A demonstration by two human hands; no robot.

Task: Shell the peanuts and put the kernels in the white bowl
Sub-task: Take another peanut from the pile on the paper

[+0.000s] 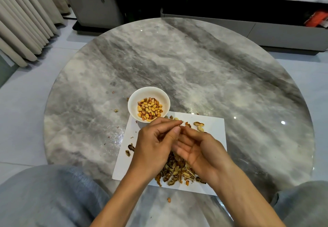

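Marble round table [204, 63]; white bowl [160, 96] holds kernels [150, 109]; left hand [156, 143] fingers pinch a shell bit, right hand [200, 148] fingers loosely apart.

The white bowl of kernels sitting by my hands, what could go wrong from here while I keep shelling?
1. The white bowl sits just beyond the left hand, partly on the edge of the white sheet, so a knock could tip it.
2. One kernel already lies off the sheet near the table edge; more may roll away.
3. The shell pile sits under the right hand, so scraps could get carried into the bowl.
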